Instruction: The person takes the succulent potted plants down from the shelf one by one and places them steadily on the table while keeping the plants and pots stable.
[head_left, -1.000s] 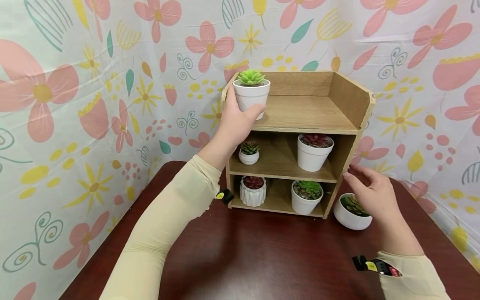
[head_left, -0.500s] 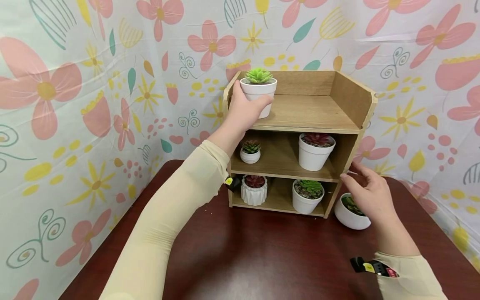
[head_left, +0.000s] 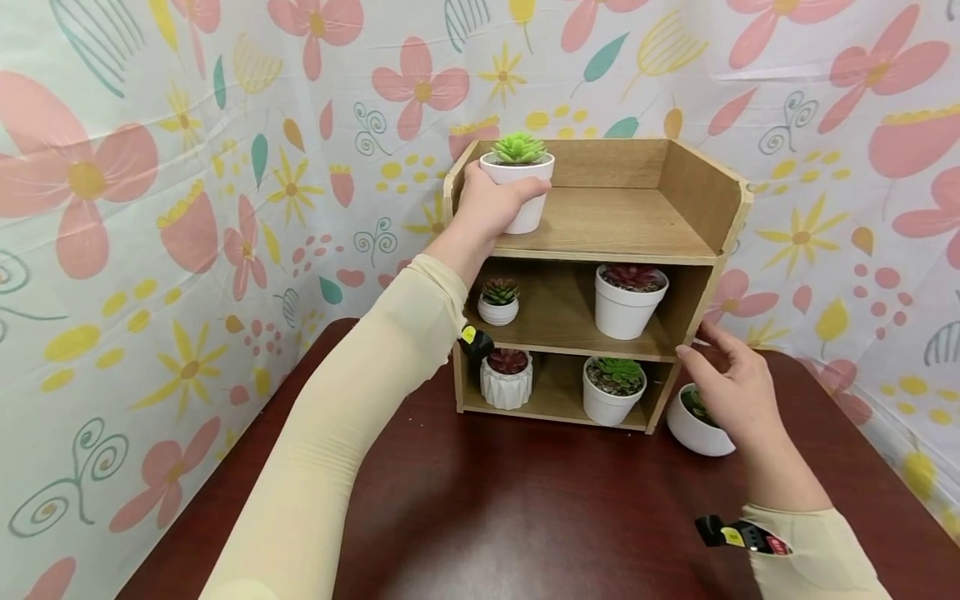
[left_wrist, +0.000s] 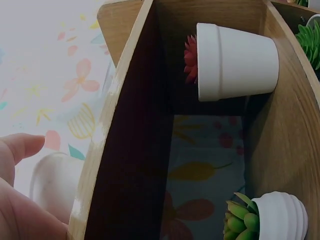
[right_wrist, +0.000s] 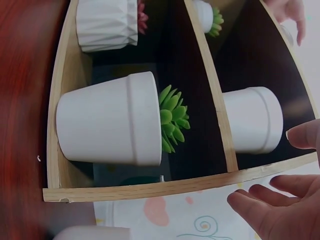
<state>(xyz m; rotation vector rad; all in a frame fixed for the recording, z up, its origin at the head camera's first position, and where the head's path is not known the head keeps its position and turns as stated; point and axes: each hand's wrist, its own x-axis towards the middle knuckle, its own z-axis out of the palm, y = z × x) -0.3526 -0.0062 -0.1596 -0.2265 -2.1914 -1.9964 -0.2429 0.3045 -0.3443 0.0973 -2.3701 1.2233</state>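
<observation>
My left hand (head_left: 483,204) grips a white pot (head_left: 531,215) with a bright green succulent, at the left end of the wooden shelf's (head_left: 615,223) top board. Whether the pot's base touches the board, I cannot tell. In the left wrist view, the shelf partly hides this pot (left_wrist: 56,185). My right hand (head_left: 738,392) is at the shelf's right side panel, thumb at its front edge and fingers on the outer side. The right wrist view shows this hand (right_wrist: 280,212) with its thumb and fingers on either side of the panel edge.
The middle level holds a small pot (head_left: 498,312) and a larger pot with a dark red succulent (head_left: 628,307). Below stand a ribbed pot (head_left: 507,387) and a green succulent pot (head_left: 611,405). A low white bowl planter (head_left: 693,429) sits right of the shelf on the table (head_left: 525,508).
The left hand has carried the pot slightly right over the top board, and it has barely moved in the last half second. The right hand has moved left to the side panel.
</observation>
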